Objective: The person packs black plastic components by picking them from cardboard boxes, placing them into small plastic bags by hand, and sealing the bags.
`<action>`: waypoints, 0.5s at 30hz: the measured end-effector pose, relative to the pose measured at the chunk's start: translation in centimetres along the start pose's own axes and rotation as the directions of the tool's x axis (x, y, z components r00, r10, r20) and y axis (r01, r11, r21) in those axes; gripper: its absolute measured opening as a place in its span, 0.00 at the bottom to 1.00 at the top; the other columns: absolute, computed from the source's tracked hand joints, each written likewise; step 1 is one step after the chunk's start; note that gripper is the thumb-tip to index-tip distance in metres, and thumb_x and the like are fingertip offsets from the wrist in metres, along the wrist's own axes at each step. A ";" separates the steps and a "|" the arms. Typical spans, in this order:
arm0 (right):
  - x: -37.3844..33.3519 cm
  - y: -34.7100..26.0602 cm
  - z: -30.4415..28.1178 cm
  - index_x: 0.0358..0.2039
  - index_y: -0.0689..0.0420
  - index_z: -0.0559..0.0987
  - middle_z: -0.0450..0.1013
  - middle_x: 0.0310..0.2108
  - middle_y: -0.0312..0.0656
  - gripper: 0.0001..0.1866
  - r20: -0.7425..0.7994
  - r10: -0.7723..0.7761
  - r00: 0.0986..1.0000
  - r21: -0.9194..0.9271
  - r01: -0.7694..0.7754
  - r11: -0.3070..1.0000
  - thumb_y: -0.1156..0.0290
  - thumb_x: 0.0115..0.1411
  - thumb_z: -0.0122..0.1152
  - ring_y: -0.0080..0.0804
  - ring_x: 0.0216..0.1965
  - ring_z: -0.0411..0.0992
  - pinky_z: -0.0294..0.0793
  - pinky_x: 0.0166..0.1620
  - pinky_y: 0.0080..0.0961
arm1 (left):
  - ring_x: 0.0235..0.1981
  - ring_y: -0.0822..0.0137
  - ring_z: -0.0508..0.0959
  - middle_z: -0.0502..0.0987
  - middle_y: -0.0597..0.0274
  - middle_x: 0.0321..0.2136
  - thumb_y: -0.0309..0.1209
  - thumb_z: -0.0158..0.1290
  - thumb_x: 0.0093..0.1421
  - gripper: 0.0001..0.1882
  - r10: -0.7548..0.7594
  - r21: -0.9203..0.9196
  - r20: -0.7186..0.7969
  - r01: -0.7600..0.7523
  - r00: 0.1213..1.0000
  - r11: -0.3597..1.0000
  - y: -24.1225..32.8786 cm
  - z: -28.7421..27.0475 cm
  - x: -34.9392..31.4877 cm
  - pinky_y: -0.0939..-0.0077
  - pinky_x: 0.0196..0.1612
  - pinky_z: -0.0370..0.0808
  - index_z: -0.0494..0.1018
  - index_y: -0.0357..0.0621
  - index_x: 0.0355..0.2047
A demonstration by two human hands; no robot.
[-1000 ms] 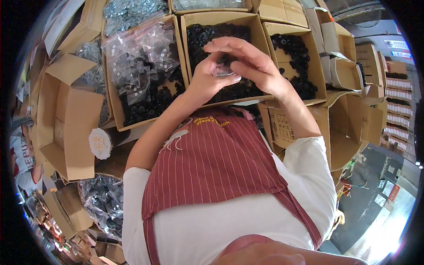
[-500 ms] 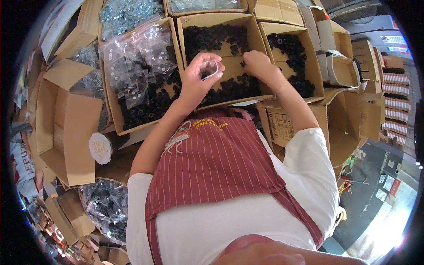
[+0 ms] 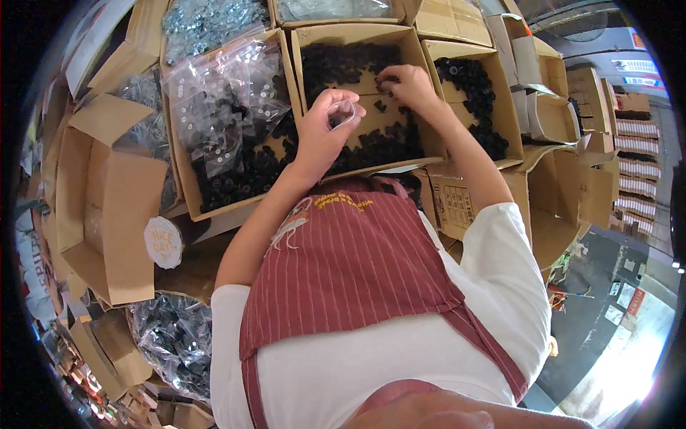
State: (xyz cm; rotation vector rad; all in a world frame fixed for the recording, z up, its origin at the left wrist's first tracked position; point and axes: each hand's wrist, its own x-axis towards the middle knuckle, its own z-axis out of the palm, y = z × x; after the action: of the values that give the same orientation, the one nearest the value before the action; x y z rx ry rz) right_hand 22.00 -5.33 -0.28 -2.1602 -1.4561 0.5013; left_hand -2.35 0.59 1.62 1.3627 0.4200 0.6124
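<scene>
My left hand (image 3: 323, 129) is curled around a small clear see-through container, which looks like a plastic cup (image 3: 341, 114), with its rounded rim facing up. It is held over the left side of a cardboard box (image 3: 296, 53) of small black parts (image 3: 389, 143). My right hand (image 3: 411, 87) is over the right half of that box, its fingers bent together and pinching at small dark pieces, apparently black parts. Its fingertips are partly hidden. A loose black part (image 3: 380, 106) lies on the bare cardboard just below them.
Left of the box is another carton with clear zip bags (image 3: 221, 107) of parts on black pieces. On the right stands a narrower carton of black parts (image 3: 468, 86). Bags of pale parts (image 3: 207, 28) lie beyond. Empty cartons (image 3: 128, 222) flank my left side.
My right hand has moved left and slightly farther away inside the box. My left hand has shifted slightly right, keeping the clear container.
</scene>
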 end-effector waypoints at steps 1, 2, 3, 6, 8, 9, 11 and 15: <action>0.6 0.8 0.0 0.38 0.56 0.84 0.79 0.34 0.49 0.13 -0.006 -0.068 0.998 -0.107 0.067 0.992 0.71 0.50 0.63 0.48 0.39 0.77 0.77 0.43 0.39 | 0.42 0.74 0.75 0.77 0.63 0.38 0.19 0.54 0.60 0.16 -0.003 0.007 0.004 0.003 1.000 1.000 -0.1 0.0 0.1 0.79 0.47 0.71 0.69 0.41 0.49; 1.3 1.7 0.1 0.38 0.57 0.84 0.79 0.34 0.49 0.13 -0.004 -0.136 0.991 -0.213 0.132 0.968 0.71 0.51 0.63 0.48 0.39 0.78 0.78 0.43 0.39 | 0.43 0.74 0.76 0.77 0.63 0.38 0.18 0.54 0.60 0.17 -0.007 0.015 0.008 0.007 1.000 1.000 -0.1 0.0 0.1 0.78 0.48 0.71 0.69 0.41 0.49; 1.5 1.6 0.4 0.38 0.57 0.84 0.79 0.34 0.49 0.13 -0.007 -0.135 0.991 -0.213 0.130 0.968 0.71 0.51 0.63 0.48 0.39 0.78 0.78 0.43 0.39 | 0.43 0.74 0.76 0.77 0.63 0.38 0.18 0.54 0.60 0.17 -0.007 0.016 0.011 0.007 1.000 1.000 -0.1 0.1 0.2 0.78 0.48 0.71 0.69 0.41 0.49; 2.3 1.2 1.8 0.36 0.57 0.83 0.79 0.34 0.49 0.10 0.123 -0.053 0.991 -0.456 0.104 0.884 0.72 0.51 0.62 0.49 0.39 0.78 0.78 0.44 0.40 | 0.43 0.74 0.76 0.77 0.63 0.38 0.18 0.54 0.60 0.17 -0.020 0.073 0.010 0.019 1.000 0.997 0.0 0.2 0.2 0.77 0.48 0.71 0.69 0.42 0.49; 2.6 1.0 2.3 0.33 0.57 0.83 0.79 0.34 0.50 0.08 0.241 0.060 0.969 -0.596 0.099 0.797 0.73 0.51 0.62 0.50 0.40 0.78 0.78 0.45 0.41 | 0.43 0.73 0.76 0.77 0.62 0.38 0.18 0.54 0.59 0.17 -0.025 0.105 0.012 0.023 1.000 0.994 -0.1 0.2 0.2 0.77 0.48 0.71 0.69 0.42 0.49; 2.4 0.1 1.9 0.30 0.57 0.82 0.79 0.34 0.50 0.06 0.246 0.067 0.967 -0.584 0.093 0.807 0.72 0.51 0.62 0.49 0.40 0.78 0.79 0.44 0.41 | 0.43 0.73 0.76 0.77 0.62 0.38 0.18 0.54 0.59 0.17 -0.026 0.106 0.008 0.025 1.000 0.994 0.0 0.1 0.1 0.77 0.48 0.71 0.69 0.42 0.49; 2.5 0.3 2.3 0.32 0.57 0.83 0.79 0.35 0.50 0.07 0.268 0.061 0.961 -0.585 0.112 0.803 0.73 0.51 0.62 0.49 0.41 0.78 0.79 0.44 0.42 | 0.43 0.73 0.76 0.77 0.62 0.38 0.18 0.54 0.59 0.17 -0.006 0.078 0.007 0.005 1.000 0.997 0.1 0.1 0.0 0.77 0.47 0.72 0.69 0.41 0.49; 1.9 2.0 1.4 0.38 0.57 0.84 0.79 0.35 0.50 0.12 0.228 -0.089 0.970 -0.404 0.178 0.897 0.72 0.52 0.62 0.46 0.36 0.79 0.80 0.39 0.39 | 0.43 0.73 0.76 0.77 0.62 0.38 0.18 0.55 0.59 0.17 -0.028 0.057 0.007 0.027 1.000 0.998 -0.1 0.3 0.1 0.77 0.47 0.72 0.69 0.41 0.48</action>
State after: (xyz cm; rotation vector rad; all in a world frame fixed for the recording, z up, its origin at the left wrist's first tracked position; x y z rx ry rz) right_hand 23.47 -3.92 -2.67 -2.3613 -1.9665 0.3920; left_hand -2.09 0.46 1.56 1.4110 0.4527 0.5761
